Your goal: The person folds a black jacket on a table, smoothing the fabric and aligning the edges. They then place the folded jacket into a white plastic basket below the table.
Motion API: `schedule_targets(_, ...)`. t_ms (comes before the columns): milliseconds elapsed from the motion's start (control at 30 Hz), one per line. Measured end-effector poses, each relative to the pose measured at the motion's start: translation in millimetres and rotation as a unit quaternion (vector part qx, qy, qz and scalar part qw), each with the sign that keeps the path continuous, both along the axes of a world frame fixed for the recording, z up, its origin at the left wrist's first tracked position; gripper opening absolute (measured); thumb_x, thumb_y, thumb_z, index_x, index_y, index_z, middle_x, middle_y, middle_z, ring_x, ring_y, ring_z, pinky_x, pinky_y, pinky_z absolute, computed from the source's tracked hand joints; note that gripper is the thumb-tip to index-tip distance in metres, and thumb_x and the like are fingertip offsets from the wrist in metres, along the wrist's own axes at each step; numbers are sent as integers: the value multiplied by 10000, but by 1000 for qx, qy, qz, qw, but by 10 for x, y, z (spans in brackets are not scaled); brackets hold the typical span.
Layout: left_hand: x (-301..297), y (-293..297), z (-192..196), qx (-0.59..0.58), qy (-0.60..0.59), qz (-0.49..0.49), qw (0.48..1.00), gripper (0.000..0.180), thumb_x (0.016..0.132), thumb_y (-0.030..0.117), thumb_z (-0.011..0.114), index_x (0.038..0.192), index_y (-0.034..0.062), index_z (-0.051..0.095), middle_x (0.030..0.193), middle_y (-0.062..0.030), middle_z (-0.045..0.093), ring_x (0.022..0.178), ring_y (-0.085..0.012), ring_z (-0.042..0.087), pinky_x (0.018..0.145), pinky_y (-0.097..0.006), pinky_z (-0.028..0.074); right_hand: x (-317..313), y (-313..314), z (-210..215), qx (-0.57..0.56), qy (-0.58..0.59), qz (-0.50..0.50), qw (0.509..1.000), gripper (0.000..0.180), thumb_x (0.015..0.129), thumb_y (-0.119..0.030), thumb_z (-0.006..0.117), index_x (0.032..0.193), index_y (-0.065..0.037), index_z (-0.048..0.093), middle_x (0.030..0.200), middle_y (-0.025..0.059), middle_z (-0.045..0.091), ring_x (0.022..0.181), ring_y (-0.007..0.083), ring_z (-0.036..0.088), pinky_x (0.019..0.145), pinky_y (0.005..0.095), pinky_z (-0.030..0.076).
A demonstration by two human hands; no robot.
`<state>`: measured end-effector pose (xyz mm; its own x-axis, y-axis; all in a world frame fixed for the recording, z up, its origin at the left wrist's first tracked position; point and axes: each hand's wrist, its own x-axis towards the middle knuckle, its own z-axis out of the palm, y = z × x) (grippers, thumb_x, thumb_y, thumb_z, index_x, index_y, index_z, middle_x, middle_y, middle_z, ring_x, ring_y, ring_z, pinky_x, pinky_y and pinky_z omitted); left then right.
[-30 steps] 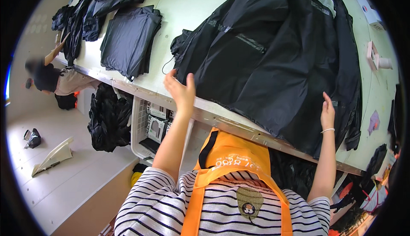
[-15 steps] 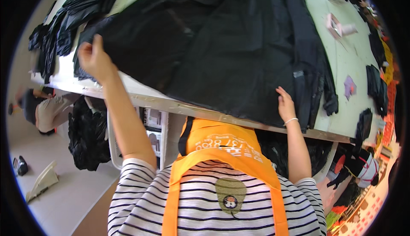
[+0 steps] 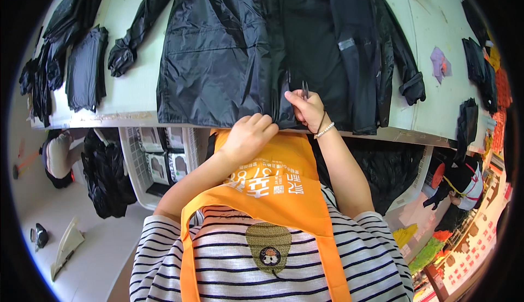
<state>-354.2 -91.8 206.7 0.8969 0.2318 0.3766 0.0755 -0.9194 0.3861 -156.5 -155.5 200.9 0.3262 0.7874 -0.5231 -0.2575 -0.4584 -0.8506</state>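
While the black jacket (image 3: 229, 56) is lying spread on the table (image 3: 136, 92), its hem is being pinched by the left hand (image 3: 248, 135) and small snips (image 3: 304, 90) are being gripped by the right hand (image 3: 308, 111), trimming seemingly just beginning.

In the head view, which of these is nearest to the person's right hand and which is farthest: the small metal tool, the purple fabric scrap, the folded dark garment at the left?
1. Small metal tool: held in the right hand.
2. Purple fabric scrap: on the table, to the right.
3. Folded dark garment: far left on the table.
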Motion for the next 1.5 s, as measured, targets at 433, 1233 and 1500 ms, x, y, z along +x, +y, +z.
schedule_targets(433, 297, -481, -3, -839, -120, 193, 494, 225, 883, 189, 646, 812, -23, 665, 587, 13, 524, 531, -65, 432, 509, -199, 330, 16, -151, 149, 107, -35, 16, 993, 245, 909, -265, 632, 941, -33, 559, 633, -38, 511, 513, 40, 456, 470, 185, 348)
schedule_targets(1233, 502, -359, 412, -723, -102, 241, 639, 205, 891, 147, 629, 801, -31, 678, 578, 36, 495, 539, -42, 381, 521, -204, 287, 123, -512, 617, 232, -419, 137, 867, 174, 818, -45, 668, 964, -20, 576, 898, 90, 591, 723, 210, 643, 606, 273, 507)
schedule_targets(1500, 453, -271, 394, -744, -76, 232, 622, 233, 893, 184, 625, 788, -17, 675, 569, 42, 490, 538, -38, 392, 521, -202, 296, 164, -434, 491, 250, -294, 56, 921, 245, 849, -57, 664, 1063, -5, 556, 912, 55, 571, 685, 76, 534, 619, 195, 438)
